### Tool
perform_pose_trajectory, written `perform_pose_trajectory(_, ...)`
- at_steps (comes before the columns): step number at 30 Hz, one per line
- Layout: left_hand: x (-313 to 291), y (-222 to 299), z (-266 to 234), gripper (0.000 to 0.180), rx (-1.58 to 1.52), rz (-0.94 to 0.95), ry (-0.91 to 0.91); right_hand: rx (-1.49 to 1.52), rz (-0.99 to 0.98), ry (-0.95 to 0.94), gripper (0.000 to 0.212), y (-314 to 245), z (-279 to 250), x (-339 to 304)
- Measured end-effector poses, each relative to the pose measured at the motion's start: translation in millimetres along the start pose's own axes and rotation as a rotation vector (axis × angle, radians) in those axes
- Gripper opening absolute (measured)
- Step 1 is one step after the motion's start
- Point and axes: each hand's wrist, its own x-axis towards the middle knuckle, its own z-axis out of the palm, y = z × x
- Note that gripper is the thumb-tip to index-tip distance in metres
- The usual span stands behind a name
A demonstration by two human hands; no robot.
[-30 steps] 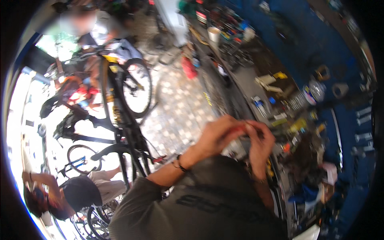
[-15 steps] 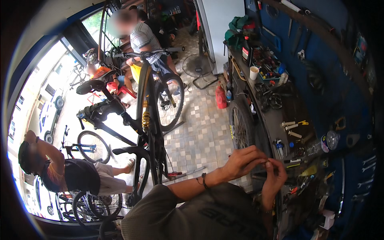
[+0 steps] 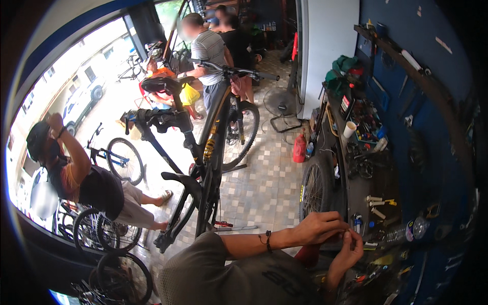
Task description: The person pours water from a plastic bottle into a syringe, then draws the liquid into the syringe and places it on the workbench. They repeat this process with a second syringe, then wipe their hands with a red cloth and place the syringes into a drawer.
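Observation:
At the near edge of the workbench (image 3: 356,195), my left hand (image 3: 321,226) and my right hand (image 3: 347,255) meet with fingertips pinched together. Whatever sits between the fingers is too small to make out. A dark cord bracelet circles my left wrist. Beyond the hands on the bench lie several pale-handled tools (image 3: 376,207) and a clear plastic bottle (image 3: 418,227) on its side. A loose bicycle wheel (image 3: 306,190) stands against the bench, just past my left hand.
Left of me stands a dark mountain bike (image 3: 211,134) without its near wheel. A red bottle (image 3: 299,150) and a floor fan (image 3: 278,101) stand on the tiles (image 3: 264,183). One person (image 3: 91,183) is at the left; others gather at the back. Bikes (image 3: 124,277) fill the lower left.
My view has shifted, so the bike, bench and people appear farther right or lower. My hands stay pinched together, slightly lower in the picture.

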Motion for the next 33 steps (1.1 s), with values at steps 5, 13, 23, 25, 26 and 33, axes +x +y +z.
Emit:
perform_pose_trajectory(5, 1.4, 2.5, -0.4, 0.015, -0.174, -0.111, 0.056, -0.087, -0.024, -0.02, 0.014, -8.1, 0.1, 3.8)
perform_pose_trajectory(13, 3.8, -2.8, -14.4, 0.015, -0.102, -0.014, -0.06, -0.13, -0.035, -0.073, 0.015, -3.4, -3.1, 8.1)
perform_pose_trajectory(23, 9.8, 14.0, -13.0, 0.014, -0.155, -0.126, -0.037, -0.097, -0.114, -0.111, 0.013, -13.3, -1.7, 20.9)
perform_pose_trajectory(25, 10.6, 20.3, -17.7, 0.013, -0.111, -0.096, -0.073, -0.092, -0.096, -0.117, 0.014, -10.8, -3.7, 21.0)
perform_pose_trajectory(26, 11.9, 23.0, -20.5, 0.013, -0.088, -0.081, -0.09, -0.095, -0.084, -0.134, 0.015, -9.9, -5.6, 20.9)
perform_pose_trajectory(33, 15.3, 1.9, -26.9, 0.015, -0.265, -0.152, -0.122, -0.038, -0.036, -0.212, 0.019, -11.1, -7.7, 19.9)
